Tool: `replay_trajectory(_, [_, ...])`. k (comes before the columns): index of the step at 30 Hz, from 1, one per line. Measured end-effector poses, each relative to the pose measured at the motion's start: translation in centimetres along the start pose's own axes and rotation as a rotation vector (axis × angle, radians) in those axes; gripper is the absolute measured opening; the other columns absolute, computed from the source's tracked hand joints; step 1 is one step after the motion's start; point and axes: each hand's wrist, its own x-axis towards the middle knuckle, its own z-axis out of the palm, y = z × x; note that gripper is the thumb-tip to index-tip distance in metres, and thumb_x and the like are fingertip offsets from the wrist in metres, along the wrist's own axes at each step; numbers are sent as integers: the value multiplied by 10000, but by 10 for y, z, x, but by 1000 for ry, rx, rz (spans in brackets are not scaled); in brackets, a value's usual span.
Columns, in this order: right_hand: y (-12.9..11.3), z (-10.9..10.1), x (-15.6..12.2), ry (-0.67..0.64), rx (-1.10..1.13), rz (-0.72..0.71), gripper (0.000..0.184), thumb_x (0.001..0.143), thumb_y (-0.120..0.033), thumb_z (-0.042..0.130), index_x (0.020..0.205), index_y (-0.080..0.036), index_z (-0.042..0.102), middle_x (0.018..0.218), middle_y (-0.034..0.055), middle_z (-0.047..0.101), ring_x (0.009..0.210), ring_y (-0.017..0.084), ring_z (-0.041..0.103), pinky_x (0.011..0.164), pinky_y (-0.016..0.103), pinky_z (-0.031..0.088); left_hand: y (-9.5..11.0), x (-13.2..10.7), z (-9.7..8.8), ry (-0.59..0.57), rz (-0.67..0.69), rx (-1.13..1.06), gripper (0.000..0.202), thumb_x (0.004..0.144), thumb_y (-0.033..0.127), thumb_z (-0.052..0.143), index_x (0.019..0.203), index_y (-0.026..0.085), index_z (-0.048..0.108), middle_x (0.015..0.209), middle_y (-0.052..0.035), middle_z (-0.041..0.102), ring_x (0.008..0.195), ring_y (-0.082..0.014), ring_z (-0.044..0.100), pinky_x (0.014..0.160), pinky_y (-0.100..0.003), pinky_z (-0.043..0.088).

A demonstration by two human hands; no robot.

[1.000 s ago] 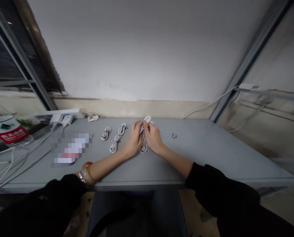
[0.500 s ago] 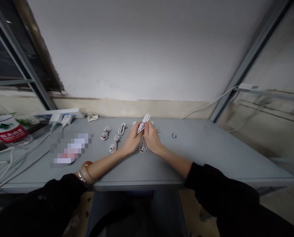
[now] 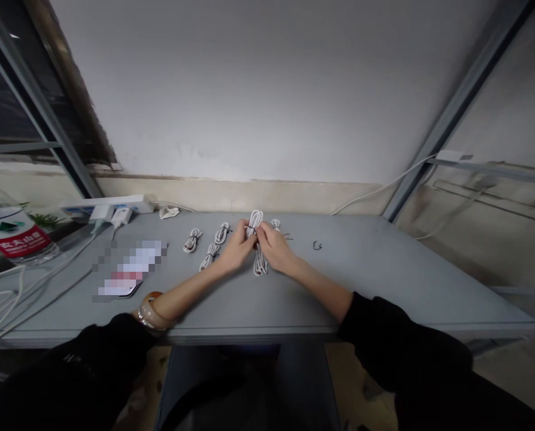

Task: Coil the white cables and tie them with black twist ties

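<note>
Between my two hands, a little above the table, is a coiled white cable (image 3: 255, 219) with a dark tie round its middle. My left hand (image 3: 238, 248) grips it from the left, fingers closed near the tie. From the right, my right hand (image 3: 273, 246) pinches the lower part of the same coil; the fingertips partly hide it. Beneath the hands lies another tied cable bundle (image 3: 261, 263) on the grey table (image 3: 384, 269). A further cable bundle (image 3: 275, 224) shows just behind my right hand.
Left of my hands lie several tied bundles, among them a cable bundle (image 3: 192, 240). Dark twist ties (image 3: 316, 245) lie to the right. A phone-like blurred object (image 3: 133, 269), a power strip (image 3: 133, 205) and a large bottle (image 3: 16, 236) occupy the left side.
The held cable coil has turned from a slant to more upright and shifted slightly left. My fingers have moved closer to its tie.
</note>
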Motion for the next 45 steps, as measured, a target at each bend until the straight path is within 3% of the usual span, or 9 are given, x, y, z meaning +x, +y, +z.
replay_trajectory(5, [-1, -3, -1, -60, -6, -19, 223, 966, -279, 288, 747, -252, 323, 660, -1, 469, 631, 176, 463, 629, 319, 306, 7, -1, 4, -51, -168, -124, 76, 834, 190, 435, 892, 227, 404, 552, 85, 451, 495, -107, 461, 514, -232, 366])
replay_trajectory(10, [3, -3, 3, -70, -91, -26, 197, 945, -243, 311, 748, -247, 306, 657, -12, 416, 613, 167, 408, 605, 308, 259, 18, -1, 7, -40, -339, -412, 157, 726, 158, 466, 853, 217, 395, 540, 98, 415, 406, -71, 383, 433, -185, 265])
replay_trajectory(13, [5, -5, 6, -51, -83, -26, 195, 934, -226, 336, 742, -243, 311, 650, -20, 401, 612, 159, 401, 605, 299, 257, 23, -2, 5, -74, -388, -502, 192, 695, 156, 514, 837, 212, 399, 524, 101, 409, 378, -53, 354, 416, -161, 223])
replay_trajectory(19, [5, -5, 7, 2, 24, -68, 207, 943, -231, 353, 736, -232, 349, 655, -19, 432, 622, 142, 419, 624, 296, 290, 29, -1, 2, -135, -428, -639, 234, 852, 368, 560, 787, 196, 415, 480, 94, 380, 335, -28, 268, 378, -144, 140])
replay_trajectory(24, [5, -2, 4, 26, 57, -27, 237, 942, -240, 371, 708, -230, 336, 634, -22, 425, 608, 137, 408, 611, 298, 284, 31, -1, 2, -150, -430, -680, 341, 845, 398, 661, 778, 199, 392, 491, 102, 392, 337, -14, 267, 378, -130, 145])
replay_trajectory(30, [3, -4, 1, -14, 123, -25, 231, 954, -283, 392, 730, -229, 386, 681, -11, 490, 661, 145, 473, 652, 303, 349, 28, -3, 3, -122, -375, -663, 339, 859, 385, 655, 785, 205, 377, 498, 108, 393, 339, -6, 271, 388, -121, 148])
replay_trajectory(35, [7, 0, 1, -21, 279, 27, 190, 943, -304, 433, 767, -232, 429, 691, -5, 539, 648, 145, 524, 619, 292, 403, 23, -4, 4, -127, -301, -584, 382, 820, 501, 658, 832, 220, 399, 513, 107, 417, 354, -34, 318, 389, -152, 199])
replay_trajectory(41, [17, 5, 11, -13, 590, 140, 244, 932, -399, 479, 760, -228, 455, 547, -54, 444, 484, 99, 439, 458, 226, 335, 10, -2, 1, -71, 10, -188, 357, 883, 527, 548, 1016, 197, 534, 571, 51, 534, 524, -108, 485, 523, -224, 357])
replay_trajectory(45, [20, -3, 18, -40, 746, 227, 274, 892, -430, 569, 740, -216, 491, 515, -93, 334, 409, 60, 296, 411, 220, 248, 2, 1, -6, 75, 242, 138, 323, 884, 461, 571, 1069, 202, 626, 916, -44, 634, 842, -165, 572, 696, -262, 427])
